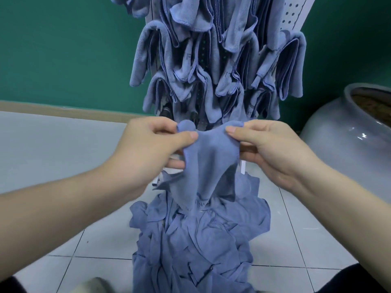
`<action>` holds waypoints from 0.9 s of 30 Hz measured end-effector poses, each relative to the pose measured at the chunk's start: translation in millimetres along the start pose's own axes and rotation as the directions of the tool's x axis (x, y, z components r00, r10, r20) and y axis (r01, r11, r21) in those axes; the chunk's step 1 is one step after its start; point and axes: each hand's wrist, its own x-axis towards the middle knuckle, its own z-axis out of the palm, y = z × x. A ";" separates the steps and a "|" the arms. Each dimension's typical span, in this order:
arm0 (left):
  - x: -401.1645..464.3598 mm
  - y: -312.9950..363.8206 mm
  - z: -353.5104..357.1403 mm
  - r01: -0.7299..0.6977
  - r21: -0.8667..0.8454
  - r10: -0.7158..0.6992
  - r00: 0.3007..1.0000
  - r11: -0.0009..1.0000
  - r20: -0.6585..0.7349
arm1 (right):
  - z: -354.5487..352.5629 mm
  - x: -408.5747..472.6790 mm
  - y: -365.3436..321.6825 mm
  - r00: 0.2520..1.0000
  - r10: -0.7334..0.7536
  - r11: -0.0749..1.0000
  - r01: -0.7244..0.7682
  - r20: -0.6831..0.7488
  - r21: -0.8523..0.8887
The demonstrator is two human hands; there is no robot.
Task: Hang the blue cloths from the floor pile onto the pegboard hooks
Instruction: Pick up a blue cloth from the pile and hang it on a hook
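Note:
I hold one blue cloth (208, 163) stretched between both hands, just below the pegboard's lowest row. My left hand (148, 149) pinches its top left corner between thumb and fingers. At the top right corner, my right hand (268, 149) pinches the same cloth. The rest of it hangs down and touches the pile of blue cloths (196, 240) on the tiled floor. The white pegboard (293, 12) stands straight ahead, nearly covered by several hung blue cloths (190, 66). A dark hook (194, 119) shows near the bottom of the board, just above my hands.
A large grey ceramic pot (347, 132) sits on the floor at the right, close to my right hand. A green wall (63, 49) runs behind the pegboard. My dark-clothed knees (359, 280) frame the pile at the bottom corners.

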 end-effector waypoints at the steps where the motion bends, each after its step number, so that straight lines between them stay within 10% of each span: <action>1: -6.1 -1.0 4.3 0.011 -0.008 -0.011 1.000 1.000 0.008 | 6.9 -6.1 0.4 1.000 -0.013 1.000 0.014 0.013 -0.016; 27: -28.0 -26.5 33.5 -0.268 0.004 0.267 0.963 0.964 0.045 | 28.3 -33.2 20.4 0.981 -0.194 0.972 0.191 -0.013 -0.136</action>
